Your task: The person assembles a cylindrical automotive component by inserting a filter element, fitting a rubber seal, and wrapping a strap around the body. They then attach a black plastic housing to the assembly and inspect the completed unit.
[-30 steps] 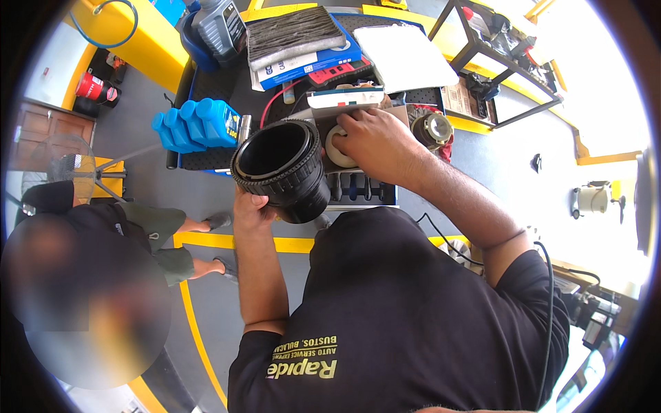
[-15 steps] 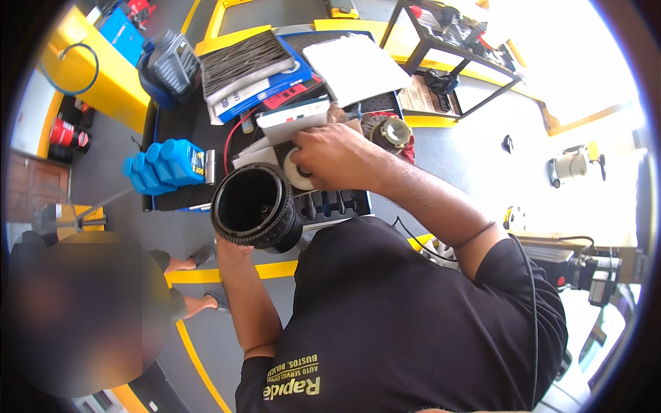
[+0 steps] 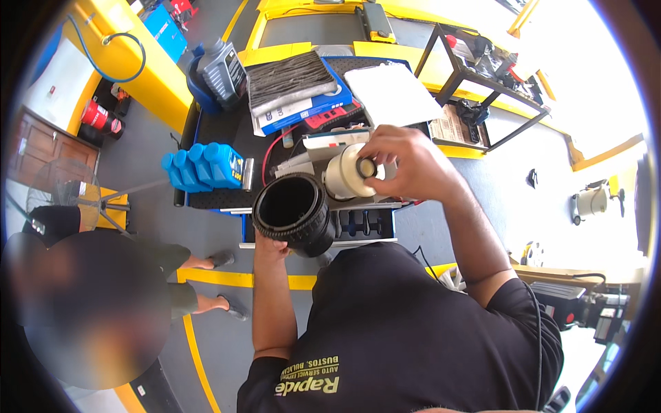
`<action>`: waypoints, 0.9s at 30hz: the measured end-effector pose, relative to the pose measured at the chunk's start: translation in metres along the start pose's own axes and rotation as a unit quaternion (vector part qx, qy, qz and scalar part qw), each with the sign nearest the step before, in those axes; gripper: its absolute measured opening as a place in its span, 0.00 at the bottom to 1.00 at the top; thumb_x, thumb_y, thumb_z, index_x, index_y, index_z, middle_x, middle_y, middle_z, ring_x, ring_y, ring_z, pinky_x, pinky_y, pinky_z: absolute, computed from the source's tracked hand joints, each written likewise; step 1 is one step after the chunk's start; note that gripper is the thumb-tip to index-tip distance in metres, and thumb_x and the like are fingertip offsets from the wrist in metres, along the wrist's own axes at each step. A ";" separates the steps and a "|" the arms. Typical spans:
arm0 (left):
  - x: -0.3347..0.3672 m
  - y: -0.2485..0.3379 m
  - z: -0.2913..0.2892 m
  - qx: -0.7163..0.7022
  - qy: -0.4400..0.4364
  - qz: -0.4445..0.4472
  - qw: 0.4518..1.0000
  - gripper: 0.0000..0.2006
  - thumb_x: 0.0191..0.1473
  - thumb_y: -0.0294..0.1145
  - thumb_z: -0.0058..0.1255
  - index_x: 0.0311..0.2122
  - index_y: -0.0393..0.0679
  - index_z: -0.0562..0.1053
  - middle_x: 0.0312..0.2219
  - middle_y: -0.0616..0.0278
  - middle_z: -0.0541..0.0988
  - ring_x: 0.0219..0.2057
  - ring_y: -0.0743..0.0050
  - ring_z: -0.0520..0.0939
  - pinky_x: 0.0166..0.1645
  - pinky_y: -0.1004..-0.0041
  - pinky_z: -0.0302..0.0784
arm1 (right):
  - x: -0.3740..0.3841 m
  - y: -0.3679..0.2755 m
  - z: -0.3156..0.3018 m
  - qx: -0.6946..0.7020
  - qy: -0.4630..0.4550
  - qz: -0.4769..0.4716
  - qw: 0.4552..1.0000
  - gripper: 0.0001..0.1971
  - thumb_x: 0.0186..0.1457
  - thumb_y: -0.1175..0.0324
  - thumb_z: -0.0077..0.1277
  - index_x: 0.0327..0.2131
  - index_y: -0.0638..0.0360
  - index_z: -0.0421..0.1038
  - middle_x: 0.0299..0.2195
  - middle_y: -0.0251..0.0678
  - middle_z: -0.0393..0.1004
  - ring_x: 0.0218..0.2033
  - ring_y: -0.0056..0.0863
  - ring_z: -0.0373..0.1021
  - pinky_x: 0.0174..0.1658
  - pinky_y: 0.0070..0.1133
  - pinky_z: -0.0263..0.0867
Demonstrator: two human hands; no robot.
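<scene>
Gripping black cylindrical housing from below with left hand, mid-frame, open mouth up. Pinching cream cylindrical filter at dark-ringed end with right hand, just right of housing. Holding hands apart. Also visible: blue bottles, left of centre.

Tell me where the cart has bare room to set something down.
There's a bare patch of black cart top between the grey jug and the blue bottles, left of the pleated filter, plus a thin strip in front of the bottles. The front middle is crowded: the right grip holds a cream cylinder beside the black cylinder in the left grip.
</scene>
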State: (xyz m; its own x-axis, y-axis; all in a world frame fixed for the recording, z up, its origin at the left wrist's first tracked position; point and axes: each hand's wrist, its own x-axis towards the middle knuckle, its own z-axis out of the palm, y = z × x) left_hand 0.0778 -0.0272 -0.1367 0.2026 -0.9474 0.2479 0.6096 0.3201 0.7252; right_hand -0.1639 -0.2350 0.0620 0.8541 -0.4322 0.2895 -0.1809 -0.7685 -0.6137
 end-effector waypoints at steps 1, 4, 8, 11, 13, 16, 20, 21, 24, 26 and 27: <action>-0.004 -0.003 -0.003 0.001 0.032 -0.010 0.999 0.55 0.41 0.48 0.74 0.71 0.33 0.59 0.63 0.34 0.70 0.64 0.35 0.74 0.63 0.47 0.79 | -0.002 0.002 -0.006 0.013 0.008 0.008 1.000 0.18 0.41 0.71 0.69 0.40 0.61 0.82 0.35 0.37 0.79 0.33 0.27 0.78 0.41 0.24 0.76; -0.006 -0.010 -0.010 -0.038 0.032 -0.028 0.998 0.54 0.42 0.47 0.73 0.70 0.33 0.60 0.63 0.35 0.71 0.65 0.34 0.73 0.62 0.47 0.80 | -0.010 0.014 -0.019 0.082 0.000 0.080 0.993 0.19 0.44 0.73 0.69 0.43 0.63 0.81 0.36 0.33 0.79 0.36 0.20 0.77 0.44 0.21 0.74; 0.003 -0.009 -0.001 -0.053 0.039 -0.017 0.998 0.51 0.41 0.43 0.73 0.69 0.33 0.61 0.61 0.36 0.73 0.63 0.35 0.76 0.61 0.48 0.81 | -0.018 0.033 -0.031 0.173 0.019 0.106 0.979 0.20 0.47 0.71 0.70 0.45 0.64 0.80 0.36 0.32 0.80 0.38 0.19 0.77 0.46 0.20 0.74; 0.009 -0.005 0.010 -0.038 0.059 -0.008 0.998 0.49 0.37 0.33 0.74 0.67 0.35 0.65 0.58 0.43 0.77 0.58 0.45 0.80 0.60 0.53 0.82 | -0.023 0.047 -0.038 0.334 0.001 0.124 0.934 0.21 0.49 0.73 0.69 0.48 0.66 0.79 0.38 0.33 0.81 0.41 0.19 0.77 0.48 0.20 0.74; 0.009 -0.003 0.018 -0.047 0.082 0.005 0.995 0.48 0.32 0.23 0.75 0.64 0.36 0.69 0.54 0.52 0.81 0.53 0.59 0.85 0.60 0.62 0.82 | -0.027 0.057 -0.038 0.380 0.013 0.117 0.917 0.23 0.49 0.70 0.68 0.48 0.68 0.78 0.40 0.36 0.82 0.41 0.21 0.77 0.49 0.20 0.74; 0.010 0.002 0.028 0.002 0.122 -0.001 0.993 0.50 0.32 0.23 0.76 0.66 0.37 0.66 0.56 0.54 0.79 0.55 0.61 0.83 0.62 0.63 0.80 | -0.033 0.070 -0.035 0.400 0.036 0.126 0.907 0.24 0.48 0.64 0.66 0.47 0.69 0.78 0.39 0.38 0.82 0.41 0.22 0.78 0.49 0.20 0.74; 0.017 0.014 0.043 0.018 0.129 -0.055 0.990 0.53 0.29 0.24 0.76 0.67 0.38 0.65 0.58 0.55 0.78 0.57 0.62 0.81 0.64 0.63 0.77 | -0.035 0.074 -0.035 0.490 0.056 0.128 0.860 0.24 0.47 0.64 0.63 0.46 0.71 0.77 0.41 0.41 0.82 0.40 0.24 0.79 0.49 0.21 0.75; 0.021 0.017 0.047 0.027 0.124 -0.051 0.991 0.53 0.29 0.24 0.76 0.66 0.37 0.65 0.57 0.54 0.78 0.58 0.62 0.80 0.65 0.63 0.76 | -0.033 0.072 -0.039 0.501 0.055 0.120 0.855 0.24 0.47 0.64 0.63 0.47 0.71 0.77 0.41 0.42 0.82 0.41 0.24 0.79 0.49 0.21 0.75; 0.030 0.025 0.060 0.056 0.090 -0.035 0.994 0.53 0.27 0.25 0.76 0.66 0.36 0.65 0.57 0.54 0.77 0.60 0.62 0.79 0.67 0.64 0.74 | -0.017 0.053 -0.056 0.510 0.022 0.064 0.857 0.25 0.48 0.64 0.62 0.47 0.74 0.76 0.43 0.45 0.82 0.41 0.25 0.80 0.50 0.21 0.75; 0.034 0.029 0.067 0.057 0.076 -0.028 0.995 0.55 0.26 0.25 0.76 0.67 0.34 0.64 0.58 0.54 0.77 0.60 0.63 0.78 0.68 0.65 0.72 | 0.000 0.034 -0.066 0.433 0.001 0.042 0.900 0.26 0.50 0.62 0.65 0.47 0.73 0.76 0.40 0.42 0.82 0.41 0.24 0.79 0.48 0.20 0.74; 0.035 0.030 0.070 0.064 0.075 -0.030 0.995 0.56 0.25 0.26 0.76 0.67 0.34 0.64 0.58 0.54 0.77 0.60 0.63 0.78 0.68 0.64 0.72 | 0.011 0.024 -0.071 0.392 -0.024 0.026 0.919 0.26 0.50 0.62 0.66 0.48 0.73 0.77 0.39 0.40 0.82 0.41 0.23 0.78 0.47 0.20 0.74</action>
State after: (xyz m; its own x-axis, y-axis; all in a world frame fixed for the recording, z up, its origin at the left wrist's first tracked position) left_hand 0.0496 -0.0509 -0.0611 0.2865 -0.9518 0.1096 0.5236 0.2513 0.8140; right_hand -0.1933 -0.2920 0.1027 0.8778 -0.4231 0.2245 0.1695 -0.1639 -0.9718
